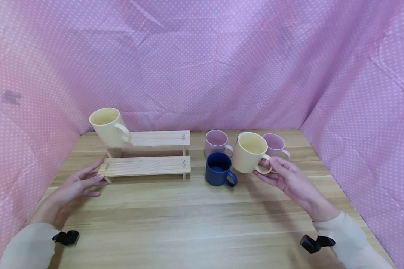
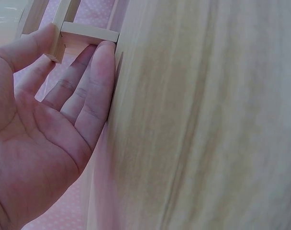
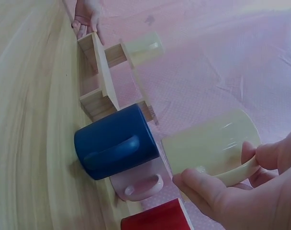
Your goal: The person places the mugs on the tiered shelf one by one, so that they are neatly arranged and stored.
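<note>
My right hand pinches the handle of a pale yellow mug, raised above the table with its mouth upward. My left hand grips the left end of the lower board of a two-step wooden shelf, thumb at the front edge. In the left wrist view its other fingers extend beside the shelf's leg. A second pale yellow mug stands at the left of the upper board. Close to the held mug is a dark blue mug, handle to the right.
A pink mug stands behind the blue one, and another pink mug is partly hidden by the held mug. The right wrist view shows a red mug below it. Pink dotted cloth encloses the wooden table.
</note>
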`<state>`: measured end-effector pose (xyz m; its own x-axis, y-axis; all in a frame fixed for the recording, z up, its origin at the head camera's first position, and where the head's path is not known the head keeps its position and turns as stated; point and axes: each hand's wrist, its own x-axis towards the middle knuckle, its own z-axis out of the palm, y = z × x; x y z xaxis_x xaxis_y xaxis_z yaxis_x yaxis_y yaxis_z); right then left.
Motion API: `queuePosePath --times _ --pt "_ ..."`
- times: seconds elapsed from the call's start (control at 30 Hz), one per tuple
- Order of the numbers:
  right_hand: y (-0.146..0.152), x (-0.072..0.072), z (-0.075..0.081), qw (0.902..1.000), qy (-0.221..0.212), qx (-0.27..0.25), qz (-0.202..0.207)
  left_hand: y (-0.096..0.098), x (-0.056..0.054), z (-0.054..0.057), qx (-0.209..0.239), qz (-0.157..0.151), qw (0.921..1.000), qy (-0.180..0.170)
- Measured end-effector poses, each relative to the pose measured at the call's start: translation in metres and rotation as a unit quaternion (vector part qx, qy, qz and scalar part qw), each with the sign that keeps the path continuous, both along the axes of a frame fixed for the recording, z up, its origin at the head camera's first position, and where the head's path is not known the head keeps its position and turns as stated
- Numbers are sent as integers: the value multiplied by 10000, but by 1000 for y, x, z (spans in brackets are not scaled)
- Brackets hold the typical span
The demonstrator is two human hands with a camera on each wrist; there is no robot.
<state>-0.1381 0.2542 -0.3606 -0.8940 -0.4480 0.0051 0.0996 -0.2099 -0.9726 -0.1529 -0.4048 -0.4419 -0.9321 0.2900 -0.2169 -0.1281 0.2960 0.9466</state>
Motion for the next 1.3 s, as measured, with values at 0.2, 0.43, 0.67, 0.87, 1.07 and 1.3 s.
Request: queuePosePath --times 0.2,0.43,0.67,0.87,1.07,1.3 --pt "-1 -3 7 10000 -9 60 -25 -1 -1 0 0 -65 10000 34" --pt "-1 -4 12 9999 -115 -62 48 -2 -1 -2 27 -122 9999 75" --pt "-8 -11 20 9998 -66 -87 179 -3 0 -1 11 -65 10000 1" --pt "-19 -19 29 9991 -29 -51 410 -3 -1 -1 15 -27 10000 -53" --pt "-40 -30 41 9980 -6 90 631 -3 0 2 -160 76 9998 -73" --pt "-77 -41 54 9968 -246 34 763 -2 1 2 -79 36 9999 -122"
